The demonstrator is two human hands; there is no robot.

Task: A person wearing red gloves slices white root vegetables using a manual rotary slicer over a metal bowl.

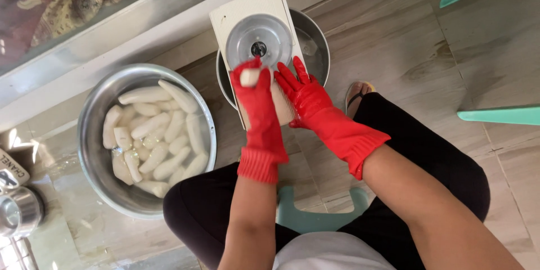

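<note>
The person sits low over a tiled floor point(405, 39), both hands in red rubber gloves, working at a white slicer board point(256, 28) that lies across a steel basin point(315, 45). The left hand point(256, 93) is closed around a pale peeled piece point(248, 77), its grip pinching the piece from above and pressing its end against the board just below the round metal blade disc point(259, 42). The piece's long axis seems to run along the board, toward the disc, though the glove hides most of it. The right hand point(306, 95) lies flat beside it, fingers spread and empty, resting on the board's right edge as if to steady it. So the left hand is the one on the piece; the blade lies straight ahead of it, away from the body, touching or nearly so. The board's narrow width leaves little room to either side, and the right hand's fingertips sit close to the disc's lower rim. Behind the board the basin is open and holds water. To the person's left, well apart from the slicer, a large steel bowl point(93, 146) stands on the floor, full of more peeled pale pieces point(163, 135) lying in water at all angles. A turquoise stool point(306, 219) shows between the knees.
</note>
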